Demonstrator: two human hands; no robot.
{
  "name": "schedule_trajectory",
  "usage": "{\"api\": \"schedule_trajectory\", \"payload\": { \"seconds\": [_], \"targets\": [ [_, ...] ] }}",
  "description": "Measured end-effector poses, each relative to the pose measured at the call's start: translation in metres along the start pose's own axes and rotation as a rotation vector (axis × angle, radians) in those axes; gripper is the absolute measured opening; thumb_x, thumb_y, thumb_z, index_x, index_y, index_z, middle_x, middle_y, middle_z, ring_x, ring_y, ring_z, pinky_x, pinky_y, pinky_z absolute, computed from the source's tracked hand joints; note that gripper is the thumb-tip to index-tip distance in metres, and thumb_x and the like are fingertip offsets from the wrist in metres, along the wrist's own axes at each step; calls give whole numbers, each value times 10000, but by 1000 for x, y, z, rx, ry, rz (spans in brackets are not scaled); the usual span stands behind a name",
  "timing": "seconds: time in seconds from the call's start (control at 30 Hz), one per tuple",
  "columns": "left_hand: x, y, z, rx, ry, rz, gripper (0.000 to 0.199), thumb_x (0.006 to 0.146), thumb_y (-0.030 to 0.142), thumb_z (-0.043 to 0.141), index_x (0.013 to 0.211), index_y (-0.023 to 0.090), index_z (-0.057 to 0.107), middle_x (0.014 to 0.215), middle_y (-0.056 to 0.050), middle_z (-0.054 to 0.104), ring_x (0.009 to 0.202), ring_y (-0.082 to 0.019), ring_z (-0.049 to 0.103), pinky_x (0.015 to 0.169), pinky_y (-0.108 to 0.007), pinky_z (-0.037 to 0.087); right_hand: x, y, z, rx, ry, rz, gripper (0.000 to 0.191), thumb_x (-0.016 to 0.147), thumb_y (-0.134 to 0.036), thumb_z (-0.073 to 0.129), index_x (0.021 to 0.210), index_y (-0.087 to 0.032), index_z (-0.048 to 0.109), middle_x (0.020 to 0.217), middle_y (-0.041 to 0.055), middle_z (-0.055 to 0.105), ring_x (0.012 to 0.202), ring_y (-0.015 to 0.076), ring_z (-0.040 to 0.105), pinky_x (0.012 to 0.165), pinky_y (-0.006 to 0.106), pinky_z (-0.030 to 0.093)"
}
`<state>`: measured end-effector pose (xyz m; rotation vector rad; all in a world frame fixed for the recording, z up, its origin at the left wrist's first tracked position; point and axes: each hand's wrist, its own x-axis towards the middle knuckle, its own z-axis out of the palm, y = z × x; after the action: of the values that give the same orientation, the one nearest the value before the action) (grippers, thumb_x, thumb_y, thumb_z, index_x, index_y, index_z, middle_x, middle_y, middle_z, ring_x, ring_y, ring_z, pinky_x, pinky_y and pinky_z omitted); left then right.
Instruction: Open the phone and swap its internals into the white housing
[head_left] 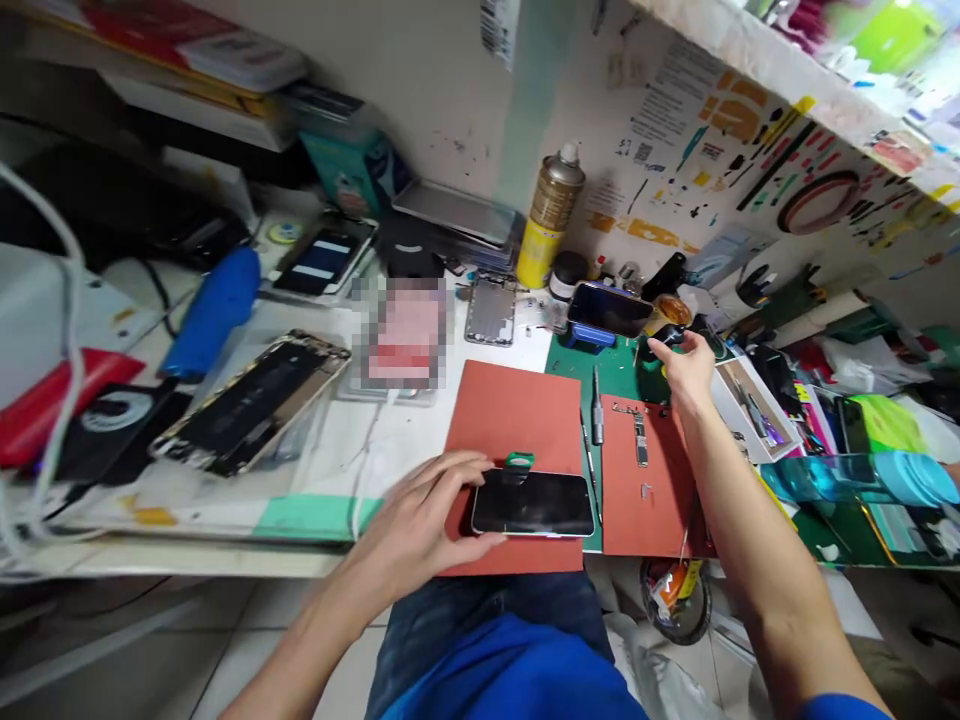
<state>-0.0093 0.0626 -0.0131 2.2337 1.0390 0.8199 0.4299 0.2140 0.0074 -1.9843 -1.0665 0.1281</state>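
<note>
A phone with a dark screen point(534, 503) lies on a reddish-brown mat point(517, 405), a green tab point(519, 460) at its upper edge. My left hand point(427, 512) grips the phone's left end, thumb below and fingers above. Further right, my right hand point(684, 368) is closed at the fingertips around a small black object point(667, 337), beside the blue phone stand point(592, 335). A second reddish mat point(622, 520) under my right forearm bears a small circuit board point(640, 440). Between the mats lie a grey screwdriver point(598, 405) and a thin tool point(591, 470).
An opened phone point(259, 400) and a blue-handled tool point(214, 315) lie at left. Behind the mats stand a yellow spray can point(551, 215) and a phone housing point(491, 308). A blue bottle point(862, 478) lies at right, below a white parts box point(754, 400).
</note>
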Motion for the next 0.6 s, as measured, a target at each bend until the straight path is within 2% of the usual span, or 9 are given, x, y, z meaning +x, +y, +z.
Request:
{"api": "schedule_trajectory", "payload": {
  "seconds": [0.07, 0.17, 0.27, 0.33, 0.43, 0.6],
  "targets": [
    [2, 2, 1, -38, 14, -26, 443, 892, 439, 859, 1201, 247, 605, 1350, -107, 751, 1264, -290, 737, 1034, -474, 642, -9, -4, -8, 24, 9, -36, 708, 763, -542, 848, 1282, -99, 659, 1186, 155, 726, 1103, 300, 672, 1033, 499, 523],
    [2, 2, 4, -49, 37, -19, 470, 892, 411, 872, 1227, 255, 580, 1325, -100, 744, 1225, -286, 737, 1022, -479, 628, -44, -16, -43, 53, -15, -196, 644, 794, -513, 857, 1325, -202, 668, 1227, 87, 715, 1162, 286, 668, 1098, 495, 507],
    [1, 0, 6, -39, 47, 3, 491, 904, 441, 868, 1238, 253, 561, 1304, -100, 741, 1206, -291, 736, 1023, -488, 610, -98, -34, -82, -31, -260, -626, 496, 937, -449, 797, 1389, -284, 674, 1241, 96, 677, 1142, 309, 672, 997, 516, 573],
    [1, 0, 7, -32, 51, 18, 499, 915, 465, 855, 1249, 248, 555, 1294, -102, 740, 1195, -292, 737, 1019, -487, 602, -133, -46, -96, -78, -455, -841, 461, 995, -342, 757, 1440, -274, 654, 1234, 132, 659, 1121, 311, 677, 934, 495, 602],
    [2, 1, 7, -20, 49, 12, 500, 928, 484, 836, 1266, 240, 560, 1295, -112, 734, 1191, -295, 736, 1018, -484, 593, -167, -59, -97, -98, -639, -1024, 505, 1050, -196, 673, 1539, -251, 560, 1267, 152, 688, 1126, 300, 698, 935, 483, 617],
    [2, 2, 7, -32, 51, 8, 494, 931, 496, 830, 1258, 239, 563, 1293, -112, 733, 1178, -292, 736, 1016, -481, 590, -178, -69, -82, -153, -669, -1151, 479, 1049, -180, 695, 1508, -206, 558, 1253, 145, 763, 1071, 309, 719, 938, 518, 613]
  ]
}}
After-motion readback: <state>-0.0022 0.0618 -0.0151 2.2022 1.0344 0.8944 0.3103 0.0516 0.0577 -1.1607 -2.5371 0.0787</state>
